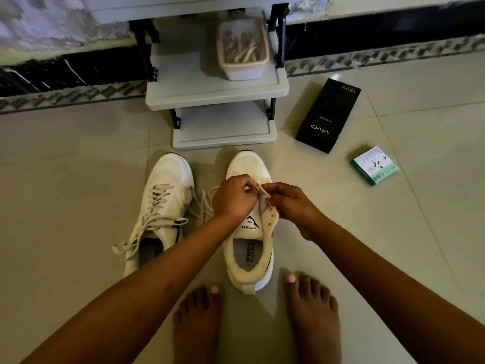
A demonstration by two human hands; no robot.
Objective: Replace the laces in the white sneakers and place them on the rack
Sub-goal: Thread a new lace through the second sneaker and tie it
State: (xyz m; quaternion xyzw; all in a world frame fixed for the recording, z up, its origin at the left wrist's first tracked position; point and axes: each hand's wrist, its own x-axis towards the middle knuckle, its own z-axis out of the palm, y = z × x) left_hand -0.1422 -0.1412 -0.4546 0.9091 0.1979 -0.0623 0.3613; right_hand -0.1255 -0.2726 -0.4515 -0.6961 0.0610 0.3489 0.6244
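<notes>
Right sneaker sits on the floor just in front of the rack, toe toward it, tongue up, upper eyelets bare. Lace is being worked at the eyelets nearest the toe. Left hand has fingers curled, pinching the lace; right hand pinches it too, at the eyelet flap. Can't tell whether the lace is going in or coming out.

Left sneaker is beside it, same side of the rack, laced but loose, ends trailing on the floor.

Tub holding what look like laces sits on the rack's middle shelf. Black box and green box lie right of the rack.

Judgement: mid-lacing, rack step not started. Next needs a fine pinch on the tip and the flap held steady.
</notes>
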